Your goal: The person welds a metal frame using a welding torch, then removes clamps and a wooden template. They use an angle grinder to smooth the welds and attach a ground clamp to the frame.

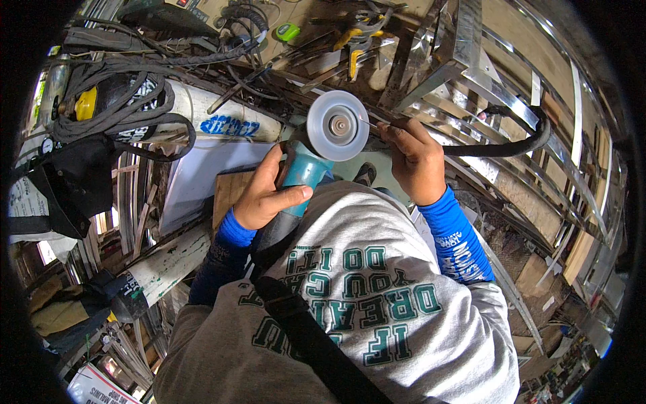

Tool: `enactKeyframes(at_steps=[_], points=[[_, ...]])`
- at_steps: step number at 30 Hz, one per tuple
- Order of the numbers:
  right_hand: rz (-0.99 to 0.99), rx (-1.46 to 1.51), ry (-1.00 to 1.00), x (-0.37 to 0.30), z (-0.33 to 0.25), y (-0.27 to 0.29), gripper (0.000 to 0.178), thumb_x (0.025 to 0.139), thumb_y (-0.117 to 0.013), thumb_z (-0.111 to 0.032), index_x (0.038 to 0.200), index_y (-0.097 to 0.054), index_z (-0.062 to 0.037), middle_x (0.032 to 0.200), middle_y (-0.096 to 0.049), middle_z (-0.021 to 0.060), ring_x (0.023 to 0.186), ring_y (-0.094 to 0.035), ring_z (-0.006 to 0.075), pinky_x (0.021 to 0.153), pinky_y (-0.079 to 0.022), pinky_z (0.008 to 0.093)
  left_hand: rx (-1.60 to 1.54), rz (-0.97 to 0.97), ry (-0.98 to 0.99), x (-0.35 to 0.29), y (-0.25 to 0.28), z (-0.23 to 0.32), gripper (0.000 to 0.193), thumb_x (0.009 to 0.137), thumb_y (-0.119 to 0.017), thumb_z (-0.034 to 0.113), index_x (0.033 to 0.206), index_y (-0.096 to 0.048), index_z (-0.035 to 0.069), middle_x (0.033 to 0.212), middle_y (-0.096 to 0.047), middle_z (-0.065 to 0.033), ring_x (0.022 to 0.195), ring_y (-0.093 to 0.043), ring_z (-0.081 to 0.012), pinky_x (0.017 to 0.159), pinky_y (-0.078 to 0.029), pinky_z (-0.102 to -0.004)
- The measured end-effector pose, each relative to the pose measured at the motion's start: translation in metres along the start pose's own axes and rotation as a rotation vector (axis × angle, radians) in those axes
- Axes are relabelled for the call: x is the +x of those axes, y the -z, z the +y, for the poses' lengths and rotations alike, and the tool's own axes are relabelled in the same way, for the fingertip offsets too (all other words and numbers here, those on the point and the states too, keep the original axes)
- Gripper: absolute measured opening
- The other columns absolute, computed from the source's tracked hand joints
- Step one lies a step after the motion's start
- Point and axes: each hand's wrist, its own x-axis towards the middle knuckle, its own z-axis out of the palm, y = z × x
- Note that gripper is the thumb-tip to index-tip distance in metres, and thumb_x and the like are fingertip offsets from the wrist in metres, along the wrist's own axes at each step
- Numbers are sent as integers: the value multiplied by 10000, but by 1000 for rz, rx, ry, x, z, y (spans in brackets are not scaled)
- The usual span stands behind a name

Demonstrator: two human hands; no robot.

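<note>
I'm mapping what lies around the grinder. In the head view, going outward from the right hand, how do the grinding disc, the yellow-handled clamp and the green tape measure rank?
From the right hand:
1. Grinding disc, just to its left.
2. Yellow-handled clamp, above on the bench.
3. Green tape measure, upper left, farthest.

Blue label [229, 125] on white cylinder upper left, white-and-red sign [94, 389] at lower left edge — partly cut off

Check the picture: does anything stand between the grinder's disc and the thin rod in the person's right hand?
Nothing visible does. The thin rod, pinched in the right hand, reaches straight to the disc of the grinder, gripped by the left hand.
</note>
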Motion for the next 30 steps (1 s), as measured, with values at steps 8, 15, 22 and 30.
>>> enactKeyframes(at_steps=[8, 15, 22, 30], points=[[-24, 6, 9, 2, 1, 0, 381, 763, -685, 133, 1100, -744, -33, 858, -580, 147, 752, -657, 351, 658, -532, 413, -55, 8, -18, 0, -2, 0, 737, 868, -766, 187, 1474, -390, -2, 1310, -553, -102, 1212, -521, -181, 1081, -396, -332], [-58, -7, 5, 2, 2, 1, 424, 756, -664, 142, 1134, -735, -36, 883, -586, 151, 769, -661, 358, 666, -537, 415, -87, 6, 48, -2, -4, 6, 731, 872, -767, 187, 1469, -390, 0, 1288, -565, -100, 1185, -544, -184, 1056, -420, -336], [-74, -7, -3, 2, 3, 2, 447, 742, -651, 148, 1147, -728, -27, 896, -589, 155, 782, -664, 364, 675, -540, 421, -69, 12, -19, 0, -5, 3, 733, 873, -765, 174, 1478, -385, 11, 1293, -562, -96, 1193, -540, -180, 1067, -410, -336], [-101, -31, -12, 0, 3, 5, 469, 732, -631, 147, 1160, -718, -26, 906, -579, 161, 793, -659, 377, 682, -537, 443, -84, 5, 0, 1, -6, 4, 736, 869, -768, 177, 1476, -387, 13, 1296, -559, -92, 1185, -543, -177, 1058, -415, -337]])
